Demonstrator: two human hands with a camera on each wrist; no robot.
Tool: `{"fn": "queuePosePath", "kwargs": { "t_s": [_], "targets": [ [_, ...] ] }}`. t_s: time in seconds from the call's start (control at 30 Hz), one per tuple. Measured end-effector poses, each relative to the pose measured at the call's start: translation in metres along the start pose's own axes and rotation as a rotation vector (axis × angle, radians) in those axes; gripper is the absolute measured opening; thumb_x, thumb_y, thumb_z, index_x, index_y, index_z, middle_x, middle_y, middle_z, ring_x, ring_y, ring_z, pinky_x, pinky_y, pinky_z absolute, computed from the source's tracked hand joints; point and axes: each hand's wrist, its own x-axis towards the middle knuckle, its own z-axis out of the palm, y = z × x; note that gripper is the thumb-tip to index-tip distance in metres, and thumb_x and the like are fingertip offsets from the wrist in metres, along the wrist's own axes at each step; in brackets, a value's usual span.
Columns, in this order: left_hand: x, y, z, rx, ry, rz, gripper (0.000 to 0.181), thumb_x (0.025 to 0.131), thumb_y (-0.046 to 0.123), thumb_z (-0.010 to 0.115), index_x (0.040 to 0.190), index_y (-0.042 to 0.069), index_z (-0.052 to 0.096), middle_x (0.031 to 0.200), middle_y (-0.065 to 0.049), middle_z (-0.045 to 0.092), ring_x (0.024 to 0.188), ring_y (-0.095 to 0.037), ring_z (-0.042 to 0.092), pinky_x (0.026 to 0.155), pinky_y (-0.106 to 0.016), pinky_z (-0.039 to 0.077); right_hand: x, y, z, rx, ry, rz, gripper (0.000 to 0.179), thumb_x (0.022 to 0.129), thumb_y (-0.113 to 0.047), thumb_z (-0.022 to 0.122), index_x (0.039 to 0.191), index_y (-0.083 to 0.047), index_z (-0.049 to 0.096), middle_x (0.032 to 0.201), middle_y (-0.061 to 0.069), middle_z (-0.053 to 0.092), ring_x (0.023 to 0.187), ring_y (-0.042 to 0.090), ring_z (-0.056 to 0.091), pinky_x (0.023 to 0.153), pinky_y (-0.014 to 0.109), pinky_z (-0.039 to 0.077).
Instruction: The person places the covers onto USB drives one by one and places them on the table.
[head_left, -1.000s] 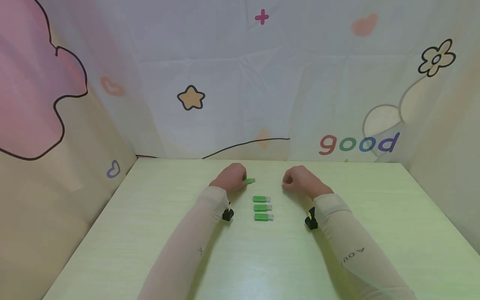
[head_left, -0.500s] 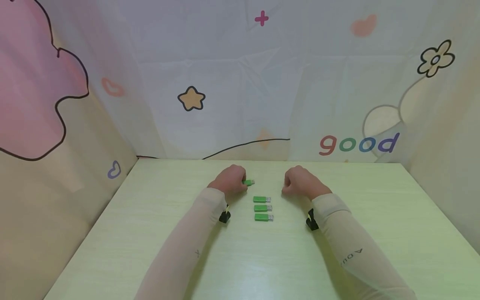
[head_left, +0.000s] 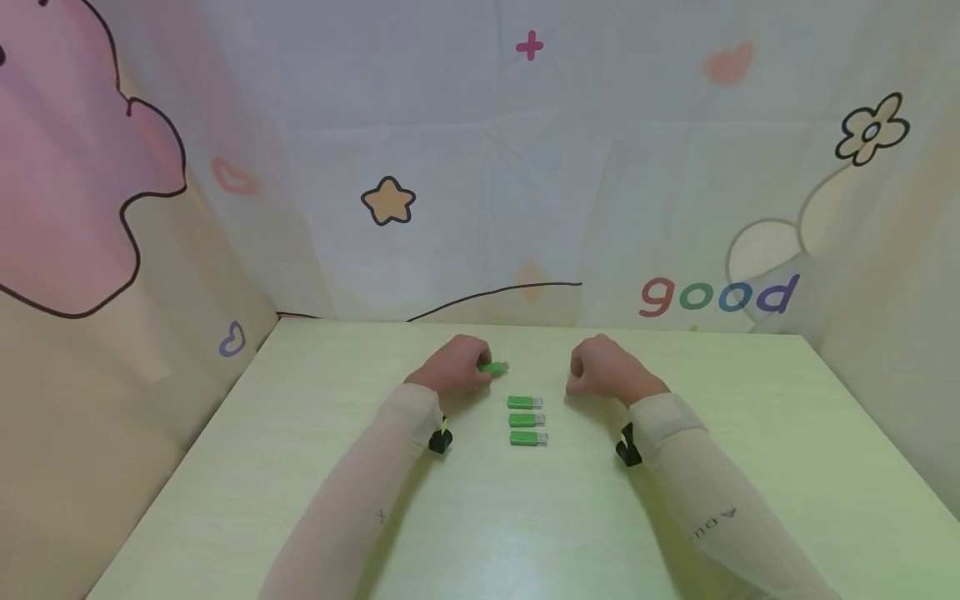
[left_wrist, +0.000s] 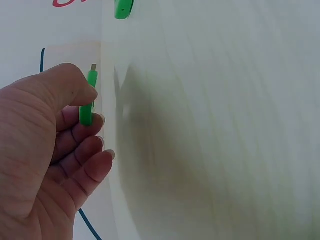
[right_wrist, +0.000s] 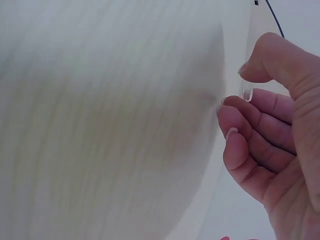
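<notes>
In the left wrist view, my left hand (left_wrist: 45, 125) pinches a green USB stick (left_wrist: 86, 111) between thumb and index finger, metal plug outward. The head view has that left hand (head_left: 454, 365) at the back of the table, with the stick's plug end pointing right. Opposite it, my right hand (head_left: 603, 367) has its fingers curled. A small clear plastic cap (right_wrist: 247, 92) sits between the thumb and index finger of this right hand (right_wrist: 280, 110). Three more green USB sticks (head_left: 525, 403) lie in a column between the forearms, plugs to the right.
The pale table (head_left: 480, 517) ends at a printed cloth backdrop (head_left: 465, 150) just behind both hands. Cloth also rises along the left and right sides. A black wrist camera (head_left: 441, 438) is strapped to the left arm, another camera (head_left: 628, 446) to the right.
My left hand has drawn slightly left and nearer with the USB stick, widening the gap between the hands. The right hand stays almost in place. The head view has tilted slightly.
</notes>
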Motion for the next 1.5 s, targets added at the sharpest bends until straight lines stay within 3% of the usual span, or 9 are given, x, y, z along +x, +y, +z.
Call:
{"fn": "queuePosePath", "kwargs": {
  "t_s": [0.3, 0.47, 0.7, 0.87, 1.1, 1.5],
  "targets": [
    [-0.011, -0.005, 0.001, -0.176, 0.050, 0.013, 0.017, 0.089, 0.011, 0.073, 0.105, 0.005, 0.075, 0.095, -0.003, 0.070, 0.085, -0.016, 0.058, 0.080, -0.028, 0.051, -0.010, 0.000, 0.004, 0.056, 0.071, -0.033, 0.010, 0.079, -0.020, 0.078, 0.077, -0.013, 0.071, 0.075, 0.001, 0.064, 0.071, 0.017, 0.056, 0.063, 0.028, 0.046],
    [-0.020, 0.001, -0.002, -0.243, 0.076, 0.063, 0.018, 0.092, 0.012, 0.074, 0.109, 0.005, 0.075, 0.099, -0.004, 0.071, 0.089, -0.016, 0.060, 0.082, -0.027, 0.052, -0.018, -0.002, 0.003, 0.099, 0.152, -0.083, 0.009, 0.077, -0.021, 0.078, 0.077, -0.014, 0.072, 0.073, -0.002, 0.066, 0.069, 0.014, 0.056, 0.065, 0.028, 0.048],
    [-0.035, 0.013, -0.006, -0.244, 0.059, 0.181, 0.020, 0.094, 0.013, 0.074, 0.112, 0.006, 0.074, 0.103, -0.003, 0.070, 0.088, -0.013, 0.061, 0.083, -0.025, 0.054, -0.031, -0.006, 0.003, 0.229, 0.238, -0.131, 0.007, 0.078, -0.020, 0.076, 0.082, -0.014, 0.076, 0.073, -0.006, 0.071, 0.069, 0.009, 0.063, 0.068, 0.028, 0.053],
    [-0.047, 0.023, -0.012, -0.269, 0.052, 0.251, 0.020, 0.094, 0.012, 0.074, 0.113, 0.006, 0.073, 0.105, -0.004, 0.070, 0.087, -0.011, 0.062, 0.084, -0.035, 0.059, -0.039, -0.009, 0.006, 0.376, 0.283, -0.167, 0.006, 0.081, -0.018, 0.080, 0.086, -0.015, 0.078, 0.075, -0.005, 0.073, 0.069, 0.011, 0.065, 0.067, 0.025, 0.055],
    [-0.058, 0.031, -0.014, -0.279, 0.104, 0.353, 0.019, 0.092, 0.009, 0.075, 0.111, 0.007, 0.074, 0.102, -0.002, 0.070, 0.084, -0.013, 0.062, 0.080, -0.046, 0.059, -0.049, -0.019, 0.009, 0.530, 0.336, -0.275, 0.007, 0.082, -0.012, 0.083, 0.088, -0.015, 0.080, 0.075, -0.002, 0.074, 0.064, 0.015, 0.066, 0.063, 0.026, 0.057],
    [-0.069, 0.035, -0.013, -0.319, 0.112, 0.413, 0.018, 0.092, 0.008, 0.075, 0.110, 0.006, 0.073, 0.104, -0.004, 0.072, 0.085, -0.012, 0.062, 0.077, -0.048, 0.059, -0.059, -0.031, 0.010, 0.615, 0.317, -0.326, 0.011, 0.082, -0.009, 0.084, 0.092, -0.007, 0.081, 0.080, 0.001, 0.076, 0.066, 0.013, 0.068, 0.065, 0.027, 0.059]
  ]
}}
